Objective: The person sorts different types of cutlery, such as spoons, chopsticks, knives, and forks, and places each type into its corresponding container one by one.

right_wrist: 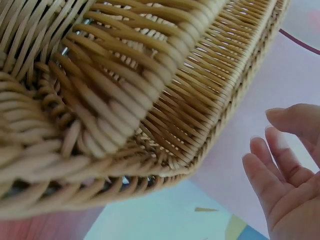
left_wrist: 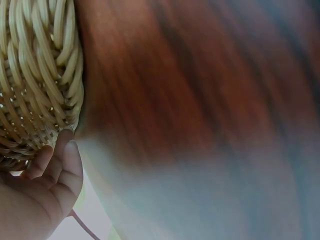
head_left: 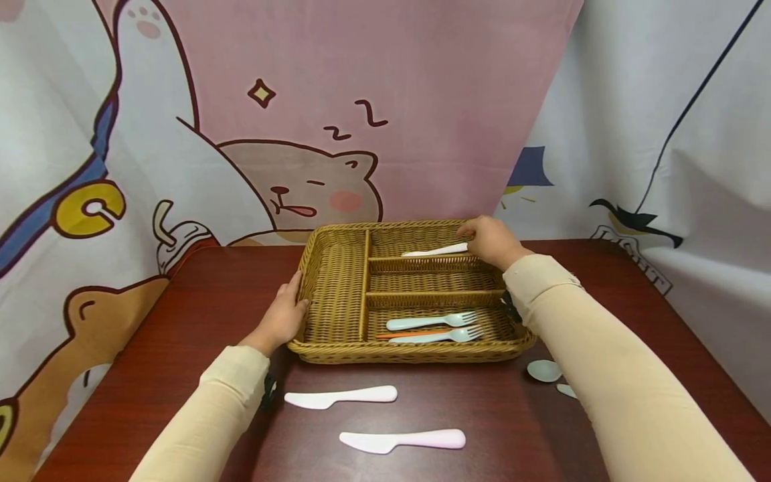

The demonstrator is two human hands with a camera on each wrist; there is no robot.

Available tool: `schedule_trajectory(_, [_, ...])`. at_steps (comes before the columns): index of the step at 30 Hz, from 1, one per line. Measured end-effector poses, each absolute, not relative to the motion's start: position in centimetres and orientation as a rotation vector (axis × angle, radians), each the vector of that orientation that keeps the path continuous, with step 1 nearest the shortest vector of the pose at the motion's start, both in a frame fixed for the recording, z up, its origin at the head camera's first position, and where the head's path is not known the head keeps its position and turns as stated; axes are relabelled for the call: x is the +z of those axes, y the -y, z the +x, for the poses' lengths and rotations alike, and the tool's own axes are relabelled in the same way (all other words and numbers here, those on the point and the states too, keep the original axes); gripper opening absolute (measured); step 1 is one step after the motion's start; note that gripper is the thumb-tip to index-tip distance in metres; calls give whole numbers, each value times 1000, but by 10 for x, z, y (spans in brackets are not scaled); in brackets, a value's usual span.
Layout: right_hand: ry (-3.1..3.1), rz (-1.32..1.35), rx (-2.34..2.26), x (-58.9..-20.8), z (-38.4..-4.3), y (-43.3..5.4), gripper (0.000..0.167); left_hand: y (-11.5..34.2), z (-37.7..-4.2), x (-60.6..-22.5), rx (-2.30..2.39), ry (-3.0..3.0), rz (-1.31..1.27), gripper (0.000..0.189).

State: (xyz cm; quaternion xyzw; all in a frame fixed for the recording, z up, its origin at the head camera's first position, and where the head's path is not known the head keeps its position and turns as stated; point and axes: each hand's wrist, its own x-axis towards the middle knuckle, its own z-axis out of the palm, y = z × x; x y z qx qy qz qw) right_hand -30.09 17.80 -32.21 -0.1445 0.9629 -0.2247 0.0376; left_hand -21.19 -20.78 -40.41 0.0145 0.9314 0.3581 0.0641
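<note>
Head view. Right hand (head_left: 494, 242) at the far right corner of the wicker basket (head_left: 415, 353); a white utensil (head_left: 436, 251) lies in the far compartment, just left of the fingertips — contact hidden. Left hand (head_left: 284, 314) lies along the basket's near-vertical left side, fingers nearly straight, thumb at the rim. Step in hand, I judge: laying cutlery into compartments by kind, left hand steadying. Next move probably calls for lifting the right hand over the rim and reaching back toward the body for a loose piece.

Count: one basket, four compartments. Nearer the body than the right hand, in the near compartment: two pale forks (head_left: 430, 322), one orange piece (head_left: 409, 333) partly under them. Right of and nearer than the left hand, on the table (head_left: 199, 321): two knives (head_left: 340, 397). Beside the right forearm: one spoon (head_left: 545, 371), plus one piece (head_left: 567, 390) mostly under the sleeve, kind unclear.

Left wrist view. Three left fingers visible, slightly bent, tips against the wicker; thumb out of sight.

Right wrist view. Right thumb and fingers stand apart, nothing visible between them — basket rim left of the hand.
</note>
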Motion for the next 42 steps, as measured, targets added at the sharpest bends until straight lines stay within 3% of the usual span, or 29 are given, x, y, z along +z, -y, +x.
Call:
schedule_trajectory(26, [-2954,-524,-1089,-293,-240,-224,36,207,-211,-404,1077,-2802,57,65])
schedule_trajectory(42, [-3042,-528,-1122,-301,-211,-261,36,207,-212,-402,1082,-2799,62,65])
